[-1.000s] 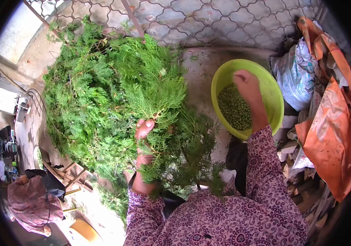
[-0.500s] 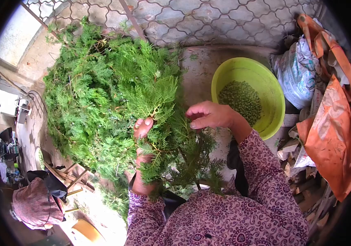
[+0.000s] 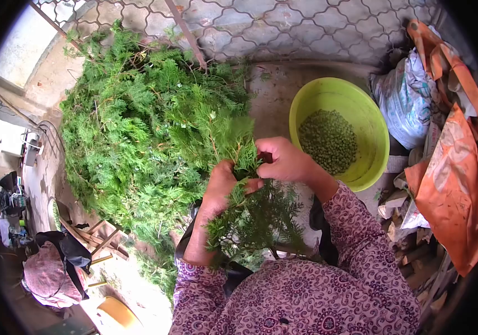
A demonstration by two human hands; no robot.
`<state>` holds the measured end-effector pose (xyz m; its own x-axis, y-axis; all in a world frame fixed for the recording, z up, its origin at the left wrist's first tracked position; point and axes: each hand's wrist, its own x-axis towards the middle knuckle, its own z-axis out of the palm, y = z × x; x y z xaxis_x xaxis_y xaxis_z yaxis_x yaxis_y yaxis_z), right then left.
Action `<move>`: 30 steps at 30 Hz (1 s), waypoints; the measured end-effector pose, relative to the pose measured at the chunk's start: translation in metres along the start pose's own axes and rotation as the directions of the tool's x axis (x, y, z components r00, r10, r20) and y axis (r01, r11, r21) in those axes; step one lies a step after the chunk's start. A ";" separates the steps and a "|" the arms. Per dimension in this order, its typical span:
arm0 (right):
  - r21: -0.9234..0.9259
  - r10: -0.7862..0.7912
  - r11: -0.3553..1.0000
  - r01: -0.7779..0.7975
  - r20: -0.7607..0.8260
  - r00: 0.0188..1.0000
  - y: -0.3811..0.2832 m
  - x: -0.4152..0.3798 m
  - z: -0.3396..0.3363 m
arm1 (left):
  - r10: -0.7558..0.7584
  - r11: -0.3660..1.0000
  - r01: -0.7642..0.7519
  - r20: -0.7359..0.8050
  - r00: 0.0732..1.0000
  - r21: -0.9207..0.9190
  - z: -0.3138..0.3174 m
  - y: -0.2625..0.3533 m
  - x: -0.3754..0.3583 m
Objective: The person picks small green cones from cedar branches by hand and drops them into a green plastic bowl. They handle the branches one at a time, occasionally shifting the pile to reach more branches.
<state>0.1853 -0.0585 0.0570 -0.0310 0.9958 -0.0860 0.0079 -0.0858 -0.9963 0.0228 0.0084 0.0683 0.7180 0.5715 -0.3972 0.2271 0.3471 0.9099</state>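
Note:
A leafy evergreen branch (image 3: 264, 215) with flat, feathery sprays lies across my lap and reaches forward between my hands. My left hand (image 3: 222, 187) is closed around its stems, with greenery covering part of the fingers. Close beside it, my right hand (image 3: 283, 161) pinches at the foliage with thumb and forefinger; whatever sits between those fingertips is hidden. Just past my right wrist stands a yellow-green basin (image 3: 374, 123), with many small round green cones (image 3: 328, 139) heaped in its bottom.
A big pile of cut evergreen branches (image 3: 121, 128) spreads ahead and left, against a wire mesh (image 3: 283, 28). On the right are a white sack (image 3: 403, 97), an orange sheet (image 3: 454, 190) and stacked wood (image 3: 417, 254). Another person (image 3: 54, 273) sits at lower left near an orange basin (image 3: 119, 311).
My left hand has moved right and the branch with it. My right hand has gone from hovering with fingers apart to pinching at the foliage. The other person has shifted slightly.

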 end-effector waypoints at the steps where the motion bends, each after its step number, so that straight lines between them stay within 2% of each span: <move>1: -0.019 0.036 0.999 -0.036 -0.031 0.999 0.002 0.000 0.003 | 0.000 1.000 0.000 0.000 1.000 0.000 -0.001 -0.005 0.002; 2: -0.018 0.036 0.999 -0.036 -0.031 0.999 0.003 -0.002 0.007 | 0.063 0.996 -0.064 0.007 0.998 0.060 -0.001 -0.011 0.005; 3: -0.131 -0.055 0.990 0.045 -0.075 0.996 0.004 -0.003 0.011 | 0.126 0.985 -0.127 0.018 0.992 0.120 -0.001 -0.014 0.006; 4: -0.245 -0.150 0.962 0.119 -0.109 0.983 0.005 -0.003 0.013 | 0.091 0.993 -0.088 -0.035 0.995 0.080 0.002 -0.017 0.004; 5: -0.244 -0.149 0.962 0.119 -0.110 0.983 0.000 -0.003 0.014 | 0.090 0.993 -0.087 -0.034 0.995 0.081 0.000 -0.023 0.004; 7: -0.434 -0.354 0.874 0.219 -0.259 0.899 -0.012 -0.004 0.013 | 0.009 0.999 -0.009 -0.002 1.000 -0.035 -0.004 -0.037 0.009; 8: -0.434 -0.353 0.874 0.219 -0.258 0.899 -0.011 -0.001 0.007 | 0.077 0.994 -0.078 0.016 0.997 0.071 0.001 -0.031 0.005; 9: -0.270 -0.314 0.936 0.225 -0.354 0.881 -0.010 0.003 -0.003 | 0.076 0.994 -0.077 0.016 0.997 0.071 0.004 -0.027 0.001; 10: -0.098 -0.257 0.966 0.239 -0.441 0.860 -0.010 0.006 -0.013 | 0.097 0.995 -0.097 0.011 0.995 -0.009 0.006 -0.024 -0.003; 11: 0.036 -0.175 0.974 0.223 -0.500 0.848 -0.019 0.004 -0.021 | 0.117 0.990 -0.116 0.008 0.993 -0.086 0.008 -0.022 -0.005; 12: 0.169 -0.087 0.963 0.212 -0.548 0.832 -0.027 0.000 -0.031 | 0.071 0.989 -0.069 0.016 0.997 -0.130 0.001 -0.023 -0.006; 14: 0.155 -0.071 0.963 0.221 -0.645 0.761 -0.026 -0.006 -0.057 | 0.076 0.989 -0.077 -0.013 0.997 -0.129 -0.002 -0.013 -0.014; 15: 0.155 -0.071 0.963 0.222 -0.647 0.759 -0.021 -0.010 -0.071 | 0.082 0.988 -0.088 -0.047 0.996 -0.130 -0.002 -0.006 -0.020; 16: -0.353 -0.327 0.932 0.082 -0.723 0.608 -0.012 -0.014 -0.085 | 0.093 0.981 -0.103 -0.066 0.993 -0.165 -0.002 -0.002 -0.024; 17: -0.737 -0.596 0.658 -0.156 -0.636 0.491 -0.003 -0.018 -0.097 | 0.093 0.981 -0.102 -0.063 0.994 -0.163 -0.003 0.000 -0.028; 18: -0.736 -0.596 0.658 -0.159 -0.638 0.487 0.006 -0.021 -0.106 | 0.100 0.989 -0.107 -0.069 0.993 -0.101 -0.006 0.002 -0.032; 19: -0.848 -0.689 0.482 -0.223 -0.523 0.501 0.014 -0.024 -0.113 | 0.109 0.993 -0.112 -0.074 0.991 -0.039 -0.008 0.007 -0.036; 20: -0.918 -0.756 0.282 -0.279 -0.392 0.525 0.010 -0.024 -0.113 | 0.098 0.984 -0.106 -0.058 0.993 -0.145 -0.006 0.016 -0.041; 21: -0.785 -0.470 0.569 -0.245 -0.555 0.686 0.006 -0.026 -0.106 | 0.102 0.984 -0.109 -0.056 0.993 -0.144 -0.008 0.016 -0.042; 22: -0.552 -0.124 0.787 -0.274 -0.577 0.807 -0.006 -0.025 -0.088 | 0.084 0.995 -0.087 -0.069 0.994 -0.045 -0.010 0.016 -0.043; 23: -0.534 -0.034 0.817 -0.218 -0.423 0.906 -0.007 -0.019 -0.074 | 0.066 0.997 -0.061 -0.084 0.994 0.055 -0.010 0.015 -0.044; 24: -0.502 0.046 0.848 -0.169 -0.248 0.968 -0.006 -0.012 -0.061 | 0.084 0.990 -0.089 -0.051 0.995 -0.110 -0.006 0.016 -0.047; 25: -0.510 0.124 0.840 -0.184 -0.150 0.981 -0.005 -0.005 -0.043 | 0.084 0.990 -0.088 -0.048 0.995 -0.106 0.000 0.013 -0.047; 26: -0.519 0.200 0.832 -0.196 -0.051 0.979 -0.001 0.000 -0.028 | 0.068 0.932 -0.096 -0.092 0.993 -0.351 0.009 0.009 -0.047; 27: -0.518 0.196 0.833 -0.195 -0.053 0.979 0.008 0.004 -0.020 | 0.042 0.813 -0.109 -0.130 0.991 -0.573 0.014 0.006 -0.046; 28: -0.448 0.156 0.883 -0.141 -0.003 0.988 0.020 0.009 -0.013 | 0.028 0.907 -0.069 -0.106 0.994 -0.415 0.016 0.006 -0.041; 29: -0.374 0.112 0.923 -0.087 0.046 0.993 0.026 0.012 -0.009 | 0.030 0.908 -0.072 -0.107 0.994 -0.412 0.013 0.000 -0.037; 30: -0.375 0.110 0.923 -0.084 0.047 0.993 0.019 0.011 -0.006 | -0.024 0.901 -0.004 -0.058 0.998 -0.433 0.009 -0.009 -0.030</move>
<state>0.1914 -0.0493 0.0371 -0.0771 0.9778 -0.1947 0.3842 -0.1511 -0.9108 0.0053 -0.0186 0.0731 0.6734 0.6050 -0.4249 -0.0828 0.6329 0.7698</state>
